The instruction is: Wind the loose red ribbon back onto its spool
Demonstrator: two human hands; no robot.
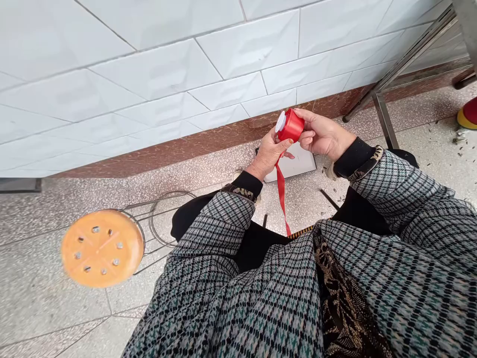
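Observation:
A spool of shiny red ribbon with a white end cap is held up between both hands, over my lap. My left hand grips its lower left side, thumb across the ribbon. From the right, my right hand has its fingers closed on the spool's other end. A loose tail of red ribbon hangs down from beneath my left hand toward my lap. Below the hands, a white flat panel with a dark edge lies on the floor, partly hidden by them.
White tiled wall rises in front. To the left, a stool with an orange round seat and metal legs lies on its side. A metal frame stands at right, near a red and yellow object. Dark bits litter the speckled floor.

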